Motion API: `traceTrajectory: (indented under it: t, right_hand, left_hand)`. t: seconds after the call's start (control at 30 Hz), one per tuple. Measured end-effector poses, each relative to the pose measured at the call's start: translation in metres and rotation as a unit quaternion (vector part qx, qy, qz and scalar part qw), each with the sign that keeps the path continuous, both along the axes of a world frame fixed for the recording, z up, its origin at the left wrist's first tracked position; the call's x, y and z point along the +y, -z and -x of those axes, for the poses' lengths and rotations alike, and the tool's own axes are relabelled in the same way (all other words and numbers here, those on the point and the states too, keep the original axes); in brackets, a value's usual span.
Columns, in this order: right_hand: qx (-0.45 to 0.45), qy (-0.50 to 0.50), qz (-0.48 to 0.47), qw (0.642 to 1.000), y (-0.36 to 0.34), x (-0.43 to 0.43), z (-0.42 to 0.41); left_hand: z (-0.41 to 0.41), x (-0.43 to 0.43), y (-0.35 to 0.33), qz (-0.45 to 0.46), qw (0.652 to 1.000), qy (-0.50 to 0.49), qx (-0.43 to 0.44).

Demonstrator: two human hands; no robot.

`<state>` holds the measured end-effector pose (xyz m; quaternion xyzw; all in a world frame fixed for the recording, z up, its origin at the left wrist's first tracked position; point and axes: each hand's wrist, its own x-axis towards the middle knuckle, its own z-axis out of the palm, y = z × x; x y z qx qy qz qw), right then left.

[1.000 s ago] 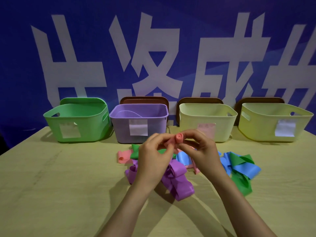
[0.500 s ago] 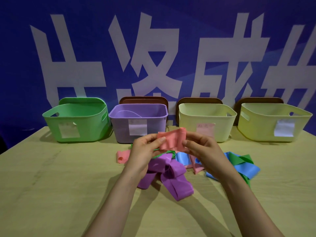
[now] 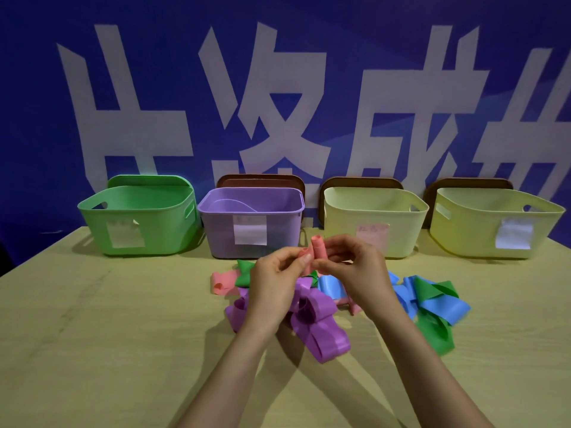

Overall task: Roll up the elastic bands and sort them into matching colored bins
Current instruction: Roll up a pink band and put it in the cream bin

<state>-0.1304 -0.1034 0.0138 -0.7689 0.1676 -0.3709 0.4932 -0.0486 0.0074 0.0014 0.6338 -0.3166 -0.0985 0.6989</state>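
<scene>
Stretched flat between the hands half a second ago, the pink band (image 3: pixel 317 247) is now a tight upright roll. Both forearms reach in over the near edge of the table (image 3: pixel 108 350). The left hand (image 3: pixel 275 282) pinches the band's loose tail between thumb and forefinger, and the right hand (image 3: pixel 355 270) grips the roll with curled fingers. The roll is held above the table, in front of the right corner of the purple bin (image 3: pixel 250 211). Loose bands lie under the hands, nearer than that bin: a purple band (image 3: pixel 321 332) closest, a second pink band (image 3: pixel 224 282) to the left, and a blue band (image 3: pixel 445 307) and a green band (image 3: pixel 432 288) tangled to the right. A green bin (image 3: pixel 136 217) stands just left of the purple bin. A cream bin (image 3: pixel 370 217) and then a yellow-green bin (image 3: pixel 494 223) stand to its right. A brown lid (image 3: pixel 259 180) leans behind the purple bin against a blue banner (image 3: pixel 278 88).
</scene>
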Motion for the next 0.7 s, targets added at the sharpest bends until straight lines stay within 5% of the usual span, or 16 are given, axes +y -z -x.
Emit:
traceTrajectory:
  t: [0.43, 0.7]
  right_hand:
    - [-0.007, 0.053, 0.124, 0.991, 0.01, 0.003, -0.01]
    - [-0.063, -0.105, 0.08, 0.989, 0.013, -0.007, 0.002]
  left_hand:
    - [0.003, 0.003, 0.001, -0.003, 0.995, -0.017, -0.097]
    - [-0.004, 0.01, 0.003, 0.055, 0.991, 0.005, -0.122]
